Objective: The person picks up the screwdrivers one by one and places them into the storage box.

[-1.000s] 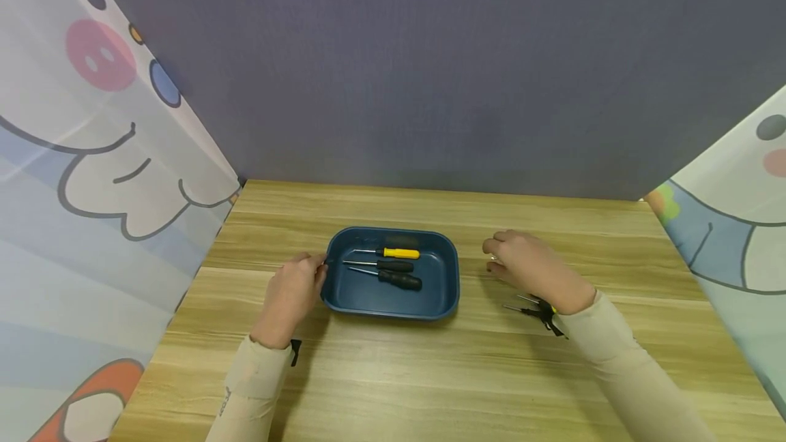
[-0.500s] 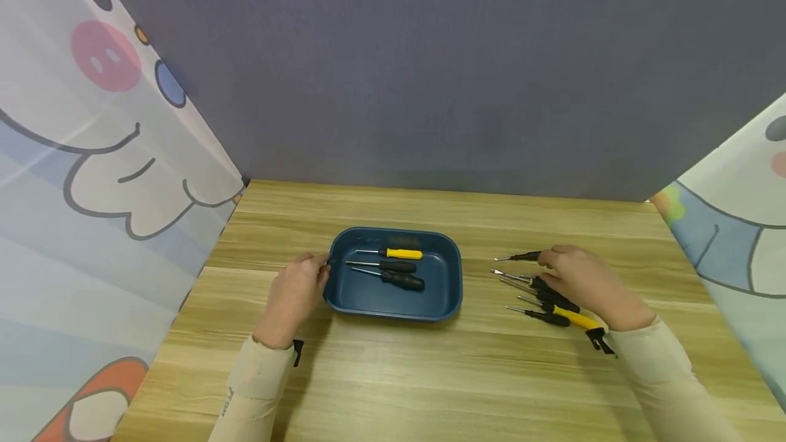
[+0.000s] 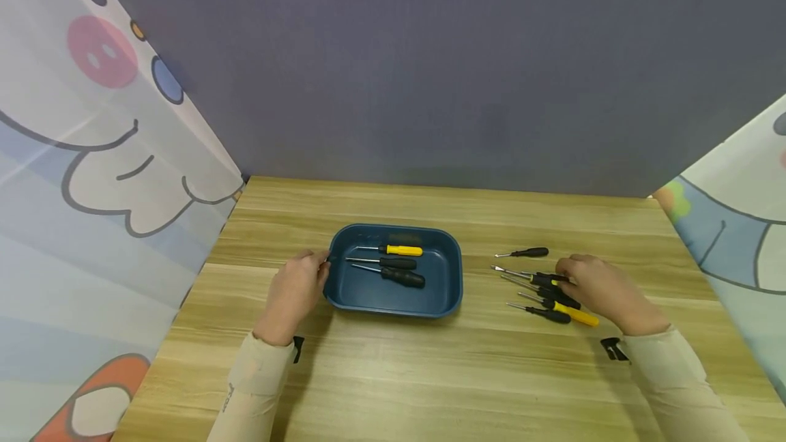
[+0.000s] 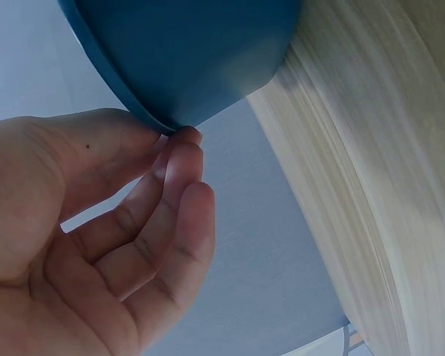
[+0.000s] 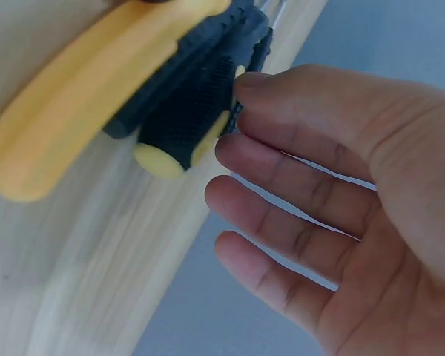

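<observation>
I can see a blue box (image 3: 374,305) on the wooden desk (image 3: 393,387), with three screwdrivers lying flat in it: a yellow one (image 3: 404,251) and two black ones (image 3: 402,277). At least five more lie out on the desk, to the person's right of the box, so I think less than half the job is done and the loose ones are what is left.

The left hand (image 3: 297,288) pinches the box's rim between its thumb and fingers. The right hand (image 3: 598,290) is at the handles in the pile, next to a black-and-yellow screwdriver (image 5: 185,122), but I can't tell if its fingers grip one or only touch.

The loose screwdrivers lie long ways from side to side. Their metal tips point left to the box, and their handles are on the right. Most slant a bit, with the handle end nearer the person. The small black screwdriver (image 3: 529,252) at the far side slants the other way, apart from the pile, and the long yellow screwdriver (image 3: 575,314) lies near the close side
</observation>
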Motion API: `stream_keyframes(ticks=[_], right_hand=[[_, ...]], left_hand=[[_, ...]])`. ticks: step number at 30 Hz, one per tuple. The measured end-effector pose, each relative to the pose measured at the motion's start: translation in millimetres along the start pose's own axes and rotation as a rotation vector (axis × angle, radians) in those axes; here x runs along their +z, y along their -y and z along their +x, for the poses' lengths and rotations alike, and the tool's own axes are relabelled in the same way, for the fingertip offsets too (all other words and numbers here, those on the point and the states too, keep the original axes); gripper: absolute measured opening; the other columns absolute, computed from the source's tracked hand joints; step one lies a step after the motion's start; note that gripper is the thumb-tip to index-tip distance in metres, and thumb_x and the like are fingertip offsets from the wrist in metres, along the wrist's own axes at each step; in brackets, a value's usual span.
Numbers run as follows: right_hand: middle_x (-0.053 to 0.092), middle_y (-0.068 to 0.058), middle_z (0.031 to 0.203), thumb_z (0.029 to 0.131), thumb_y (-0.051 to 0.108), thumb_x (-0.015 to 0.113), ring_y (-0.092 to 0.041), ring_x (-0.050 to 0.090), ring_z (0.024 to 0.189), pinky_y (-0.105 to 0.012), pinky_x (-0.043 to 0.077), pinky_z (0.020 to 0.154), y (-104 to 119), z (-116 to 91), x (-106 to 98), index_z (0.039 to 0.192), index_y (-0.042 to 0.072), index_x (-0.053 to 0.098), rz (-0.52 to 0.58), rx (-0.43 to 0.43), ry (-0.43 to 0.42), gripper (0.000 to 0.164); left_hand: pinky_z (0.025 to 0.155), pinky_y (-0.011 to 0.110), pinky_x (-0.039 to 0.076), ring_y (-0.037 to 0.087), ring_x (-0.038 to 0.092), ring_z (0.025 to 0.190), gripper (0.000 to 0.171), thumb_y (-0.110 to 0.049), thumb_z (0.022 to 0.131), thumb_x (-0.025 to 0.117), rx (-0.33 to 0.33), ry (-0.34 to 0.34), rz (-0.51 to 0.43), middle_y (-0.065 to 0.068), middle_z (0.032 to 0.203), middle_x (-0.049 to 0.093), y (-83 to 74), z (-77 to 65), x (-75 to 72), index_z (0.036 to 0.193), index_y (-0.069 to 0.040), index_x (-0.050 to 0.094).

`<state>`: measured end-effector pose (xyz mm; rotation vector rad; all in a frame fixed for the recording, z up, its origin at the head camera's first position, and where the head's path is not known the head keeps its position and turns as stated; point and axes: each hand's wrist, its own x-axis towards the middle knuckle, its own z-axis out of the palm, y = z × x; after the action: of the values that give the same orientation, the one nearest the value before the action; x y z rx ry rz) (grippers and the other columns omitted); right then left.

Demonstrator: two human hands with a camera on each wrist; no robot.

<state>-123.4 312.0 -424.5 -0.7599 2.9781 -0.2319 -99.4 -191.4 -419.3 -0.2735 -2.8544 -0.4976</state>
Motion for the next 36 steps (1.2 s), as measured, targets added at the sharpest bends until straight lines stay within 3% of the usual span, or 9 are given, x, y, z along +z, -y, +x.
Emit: stream_keyframes(ticks=[18,29,36], right_hand=[[0.062,-0.007,0.091,0.084,0.007,0.079,-0.019,0.06,0.071,-0.038,0.054,0.059,-0.4,-3.2,5.0,0.102,-0.001,0.069,0.021,0.045,0.054,0.022],[0.06,-0.005,0.088,0.085,0.003,0.077,-0.016,0.057,0.07,-0.035,0.051,0.058,-0.6,-1.2,6.3,0.1,-0.001,0.069,0.053,0.02,0.054,0.017],[0.06,-0.008,0.09,0.084,0.005,0.077,-0.019,0.06,0.072,-0.039,0.054,0.062,-2.7,0.7,10.1,0.099,-0.001,0.068,0.065,0.036,0.047,0.019]], left_hand=[[0.059,0.042,0.058,0.031,0.07,0.075,0.021,-0.004,0.092,0.071,0.002,-0.001,-0.007,0.019,0.097,0.07,-0.6,0.0,-0.3,0.111,0.006,0.074],[0.059,0.041,0.058,0.03,0.07,0.074,0.022,-0.004,0.092,0.071,0.005,0.005,-0.009,0.019,0.097,0.07,-0.5,-0.5,-0.1,0.111,0.006,0.073],[0.059,0.041,0.058,0.03,0.07,0.075,0.021,-0.004,0.092,0.072,0.004,0.003,-0.007,0.02,0.097,0.07,-0.1,-0.7,0.2,0.111,0.006,0.074]])
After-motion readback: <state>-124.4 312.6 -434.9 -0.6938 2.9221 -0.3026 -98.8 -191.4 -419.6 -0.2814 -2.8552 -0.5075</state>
